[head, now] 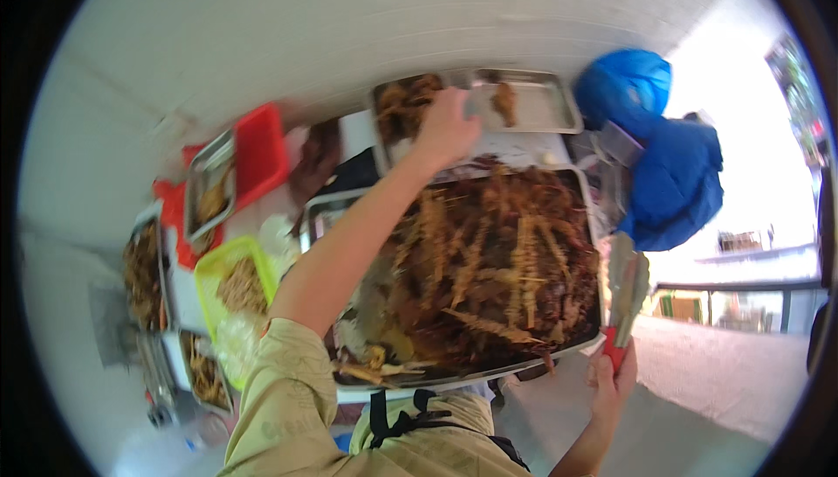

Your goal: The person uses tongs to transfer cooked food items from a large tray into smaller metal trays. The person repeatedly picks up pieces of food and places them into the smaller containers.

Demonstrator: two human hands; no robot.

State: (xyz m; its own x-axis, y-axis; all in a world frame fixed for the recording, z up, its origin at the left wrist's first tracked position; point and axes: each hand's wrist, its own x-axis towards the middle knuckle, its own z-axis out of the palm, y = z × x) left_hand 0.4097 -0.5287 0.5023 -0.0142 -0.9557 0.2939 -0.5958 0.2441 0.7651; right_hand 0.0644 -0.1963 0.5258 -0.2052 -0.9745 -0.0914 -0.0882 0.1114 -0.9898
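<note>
A large metal tray (592, 235) of dark cooked food with several skewers (524, 267) lies before me. My left hand (452, 120) reaches across it to a smaller metal tray (380, 150) of browned meat pieces at the back; its fingers are blurred, and whether they grip anything is unclear. Beside it, another shallow metal tray (550, 107) holds one brown piece of meat (504, 104). At the large tray's right front corner, my right hand (614, 369) is closed around the red handle of metal tongs (625, 294), whose scalloped ends point up and away from me.
Blue plastic bags (677, 182) stand at the right, near clear containers (609, 169). To the left are a red tray (262, 156), a small metal tray (191, 199) with food, a yellow-green basket (204, 274) and further food trays. A wall rises behind.
</note>
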